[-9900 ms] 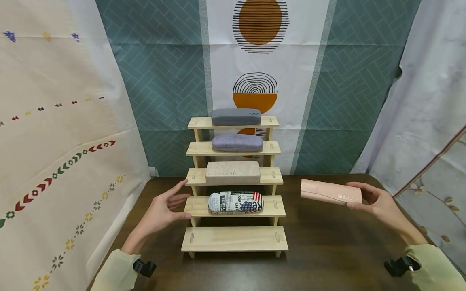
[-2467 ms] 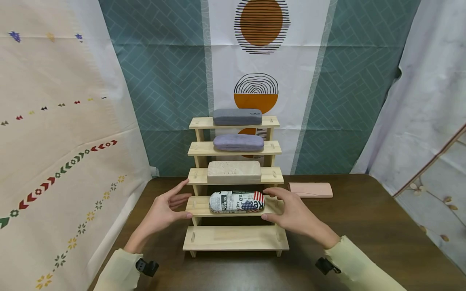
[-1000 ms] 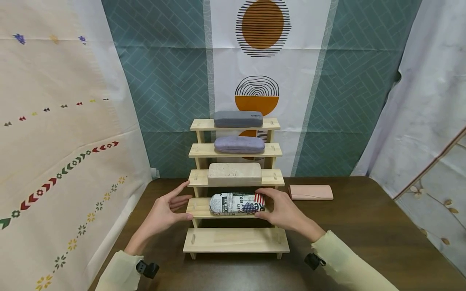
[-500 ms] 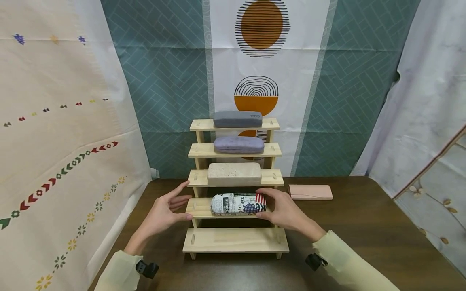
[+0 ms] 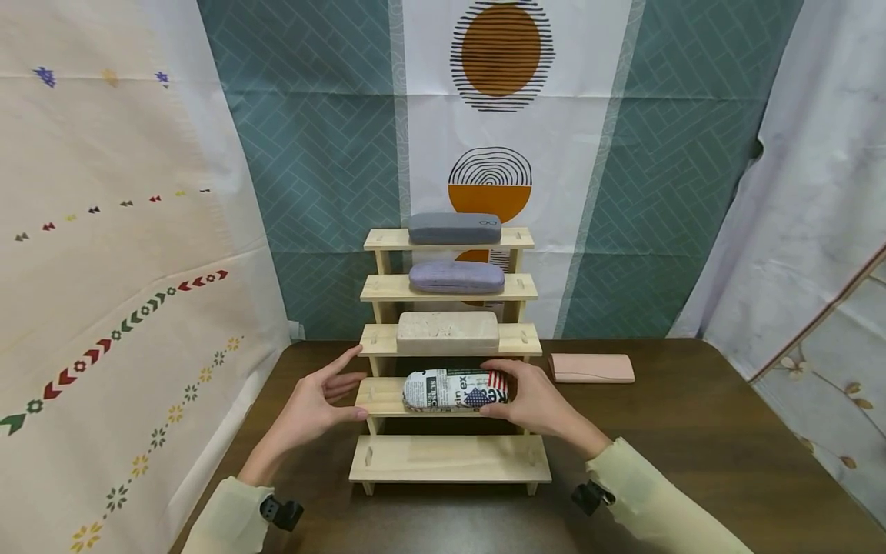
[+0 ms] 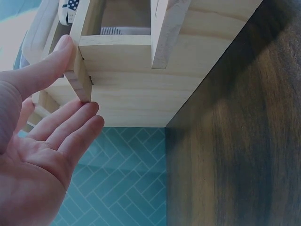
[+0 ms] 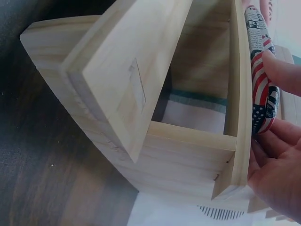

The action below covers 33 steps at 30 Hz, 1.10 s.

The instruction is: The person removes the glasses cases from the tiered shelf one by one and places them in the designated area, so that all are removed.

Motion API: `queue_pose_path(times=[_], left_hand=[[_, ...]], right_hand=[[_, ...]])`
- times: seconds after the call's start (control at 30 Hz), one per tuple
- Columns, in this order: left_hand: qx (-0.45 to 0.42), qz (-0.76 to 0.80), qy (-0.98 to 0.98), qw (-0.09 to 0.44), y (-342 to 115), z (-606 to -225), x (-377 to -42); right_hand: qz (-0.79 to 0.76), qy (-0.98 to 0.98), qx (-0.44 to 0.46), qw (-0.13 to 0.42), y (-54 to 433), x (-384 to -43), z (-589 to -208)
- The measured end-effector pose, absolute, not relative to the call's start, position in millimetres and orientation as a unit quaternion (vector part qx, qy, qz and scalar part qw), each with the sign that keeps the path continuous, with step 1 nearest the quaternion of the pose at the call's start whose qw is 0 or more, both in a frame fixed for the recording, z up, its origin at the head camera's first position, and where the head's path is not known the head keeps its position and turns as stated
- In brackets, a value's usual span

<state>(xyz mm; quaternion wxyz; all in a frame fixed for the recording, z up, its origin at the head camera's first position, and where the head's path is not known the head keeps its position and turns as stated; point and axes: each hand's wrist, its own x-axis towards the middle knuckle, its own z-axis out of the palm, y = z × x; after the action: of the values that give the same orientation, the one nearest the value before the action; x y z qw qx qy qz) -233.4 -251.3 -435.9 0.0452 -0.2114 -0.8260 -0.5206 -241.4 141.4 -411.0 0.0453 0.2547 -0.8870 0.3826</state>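
Observation:
A five-tier pale wooden display stand holds glasses cases on its upper steps. My right hand grips the right end of a newspaper-print glasses case on the second step from the bottom. In the right wrist view, the thumb lies on this case's flag-patterned end. My left hand pinches the left end of the same step, thumb at its front edge and fingertips behind. Above sit a cream glasses case, a lilac glasses case and a grey glasses case.
A pink glasses case lies on the dark wooden table, right of the stand. Behind the table hangs a green and white patterned cloth. Pale cloths hang along both sides.
The pink glasses case went from my right hand onto the table. That hand then took hold of the newspaper-print case, which has shifted slightly right on its step. My left hand stays put.

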Motion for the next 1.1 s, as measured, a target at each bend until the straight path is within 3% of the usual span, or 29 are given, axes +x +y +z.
queue_pose_path(times=[1.1], left_hand=[[-0.212,-0.524,-0.824,0.045,-250.7,-436.2,-233.5]], right_hand=[[0.436,-0.867,0.238,0.028,138.5,-240.0,-414.0]])
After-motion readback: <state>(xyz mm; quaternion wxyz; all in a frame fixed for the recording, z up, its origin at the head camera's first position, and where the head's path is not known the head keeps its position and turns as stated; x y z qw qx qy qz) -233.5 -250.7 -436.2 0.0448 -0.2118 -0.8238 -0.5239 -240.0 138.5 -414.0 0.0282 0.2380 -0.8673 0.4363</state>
